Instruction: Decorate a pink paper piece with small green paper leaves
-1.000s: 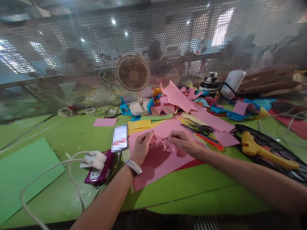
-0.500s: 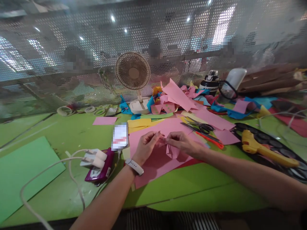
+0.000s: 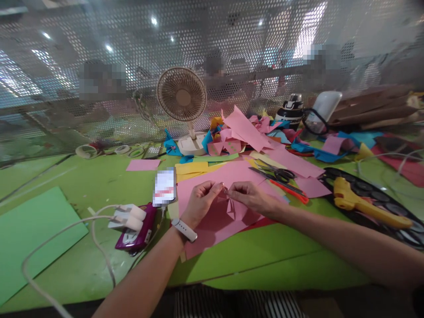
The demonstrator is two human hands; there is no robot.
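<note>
My left hand (image 3: 199, 201), with a white watch on the wrist, and my right hand (image 3: 250, 198) meet fingertip to fingertip over a large pink sheet (image 3: 218, 221). Both pinch a small folded pink paper piece (image 3: 236, 208) that hangs down between them just above the sheet. Fingers of both hands are curled closed on its top edge. Black scissors (image 3: 276, 172) and an orange-handled tool (image 3: 288, 191) lie just right of my right hand.
A phone (image 3: 164, 187) leans on a purple power strip (image 3: 137, 232) with white plugs and cable at left. A green sheet (image 3: 31, 234) lies far left. A desk fan (image 3: 182, 99), paper scraps, tape rolls, a bottle (image 3: 290, 114) and a yellow glue gun (image 3: 359, 205) surround. A perforated screen with people behind it stands at the back.
My hands have drawn closer together, and the folded pink piece now hangs below the fingertips instead of lying spread between them.
</note>
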